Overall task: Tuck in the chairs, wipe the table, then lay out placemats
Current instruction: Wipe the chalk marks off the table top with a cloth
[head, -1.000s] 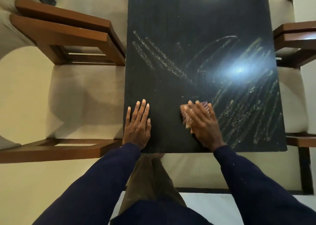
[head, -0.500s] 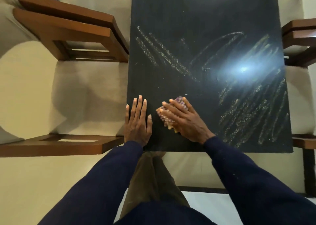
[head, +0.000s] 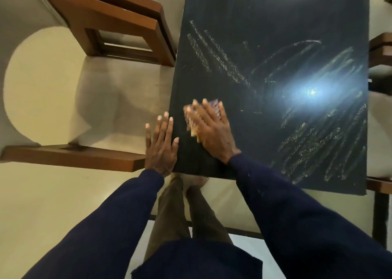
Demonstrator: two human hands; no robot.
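Observation:
A dark rectangular table [head: 275,24] fills the upper right, with pale wet streaks across its top and a bright light glare. My right hand [head: 212,134] presses flat on a small patterned cloth [head: 189,119] near the table's near left corner; only the cloth's edges show past the fingers. My left hand [head: 162,146] lies flat, fingers spread, over the table's left edge beside it, holding nothing. A wooden chair [head: 118,30] stands at the table's left side, another chair [head: 70,154] nearer me on the left.
Parts of more wooden chairs [head: 379,45] show along the table's right edge. The floor [head: 53,204] is pale tile. My legs in brown trousers [head: 180,215] stand against the table's near end.
My right hand has slid the cloth leftward and a little away from me, ending next to my left hand. The left hand has stayed at the table's left edge.

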